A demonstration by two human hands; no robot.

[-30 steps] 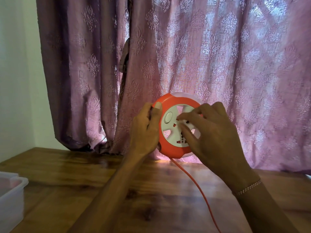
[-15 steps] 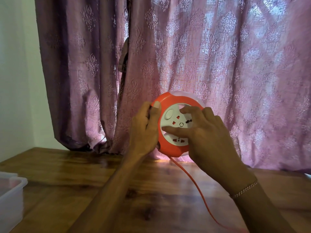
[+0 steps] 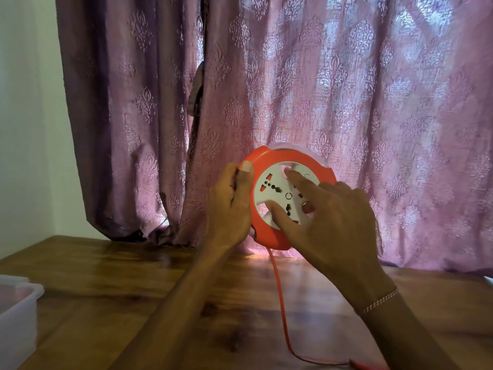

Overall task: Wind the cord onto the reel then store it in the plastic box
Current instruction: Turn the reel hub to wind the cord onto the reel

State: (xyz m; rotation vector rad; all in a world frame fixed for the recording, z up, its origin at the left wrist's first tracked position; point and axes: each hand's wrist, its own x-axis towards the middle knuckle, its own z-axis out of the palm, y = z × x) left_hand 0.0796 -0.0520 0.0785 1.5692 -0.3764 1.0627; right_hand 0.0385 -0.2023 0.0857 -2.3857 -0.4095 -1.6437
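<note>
Head view gives me both hands raised above the far middle of the brown wooden table (image 3: 133, 284), with the round orange plastic cord reel (image 3: 286, 198) held upright between them, clear of the tabletop and just in front of the mauve patterned curtain (image 3: 346, 89). My left hand (image 3: 230, 206) grips the reel's left rim, its thumb laid over the orange front edge and the other fingers curled behind where I cannot see them. My right hand (image 3: 333, 222) lies across the white socket face (image 3: 277, 188) at the reel's centre, fingers spread: the forefinger reaches up to the hole near the top of the white disc, the thumb presses its lower part. Whether the remaining fingers hook into the disc I cannot tell, since the hand's back covers them. A beaded bracelet (image 3: 378, 303) sits on that wrist. From the bottom of the reel the flat orange cord (image 3: 280, 303) hangs down and runs along the table toward the near edge, curving right at the bottom of the frame. At the table's left edge, well apart from the reel, stands the clear plastic box (image 3: 18, 316), only partly in view.
</note>
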